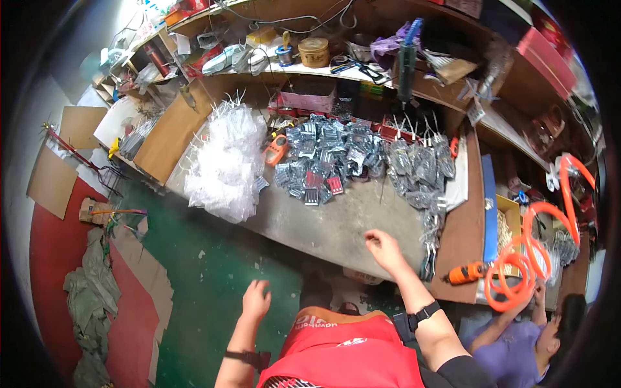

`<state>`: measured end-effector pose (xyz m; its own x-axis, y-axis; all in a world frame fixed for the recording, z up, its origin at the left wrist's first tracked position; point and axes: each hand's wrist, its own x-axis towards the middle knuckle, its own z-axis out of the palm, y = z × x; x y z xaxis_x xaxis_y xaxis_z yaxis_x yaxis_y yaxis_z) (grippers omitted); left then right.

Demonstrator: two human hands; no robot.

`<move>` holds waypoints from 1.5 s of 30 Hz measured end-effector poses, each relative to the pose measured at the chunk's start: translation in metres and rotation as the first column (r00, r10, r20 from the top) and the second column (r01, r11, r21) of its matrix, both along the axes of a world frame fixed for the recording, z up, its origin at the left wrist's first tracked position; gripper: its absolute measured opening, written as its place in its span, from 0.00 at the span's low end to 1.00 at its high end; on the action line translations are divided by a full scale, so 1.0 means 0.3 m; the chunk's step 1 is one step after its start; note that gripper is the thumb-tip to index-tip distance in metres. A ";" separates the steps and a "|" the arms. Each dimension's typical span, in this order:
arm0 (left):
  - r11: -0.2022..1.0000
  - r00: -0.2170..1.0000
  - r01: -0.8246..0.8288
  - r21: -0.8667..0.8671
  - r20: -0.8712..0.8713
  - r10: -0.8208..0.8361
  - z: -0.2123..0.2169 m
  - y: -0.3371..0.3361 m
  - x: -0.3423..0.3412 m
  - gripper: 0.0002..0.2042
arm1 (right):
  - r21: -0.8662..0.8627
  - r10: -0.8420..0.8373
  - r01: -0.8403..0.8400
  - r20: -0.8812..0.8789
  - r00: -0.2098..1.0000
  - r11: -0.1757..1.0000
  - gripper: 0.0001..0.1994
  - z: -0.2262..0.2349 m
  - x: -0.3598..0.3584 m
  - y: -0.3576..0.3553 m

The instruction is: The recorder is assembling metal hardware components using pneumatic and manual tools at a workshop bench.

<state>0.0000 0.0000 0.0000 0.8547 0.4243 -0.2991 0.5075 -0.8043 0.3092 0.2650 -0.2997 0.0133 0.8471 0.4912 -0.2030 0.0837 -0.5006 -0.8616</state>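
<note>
Right hand [383,249] at the workbench [336,226] edge, left hand [256,301] over floor, fingers loosely open, empty

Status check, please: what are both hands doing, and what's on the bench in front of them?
Left hand open, off the bench. Right hand empty over bare worktop. Nearest: packaged metal parts. Clear bags heaped left.

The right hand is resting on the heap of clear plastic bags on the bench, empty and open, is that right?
Not quite. In the head view the right hand is empty and open, but it is over the bare grey bench top, apart from the heap of clear plastic bags further left.
</note>
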 end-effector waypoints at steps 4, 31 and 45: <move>0.984 0.908 0.153 0.086 0.382 -0.175 -0.032 0.147 0.513 0.13 | 0.155 -0.125 0.122 0.010 0.992 0.980 0.13 0.094 0.363 0.129; 0.946 0.858 0.323 -0.004 0.423 -0.291 -0.343 0.467 1.047 0.14 | -0.568 0.266 -0.326 -0.190 0.945 0.756 0.27 0.053 1.646 0.877; 0.952 0.860 0.302 0.038 0.419 -0.290 -0.346 0.446 1.050 0.14 | -0.634 0.040 0.320 0.485 0.874 0.704 0.21 -0.174 1.925 0.863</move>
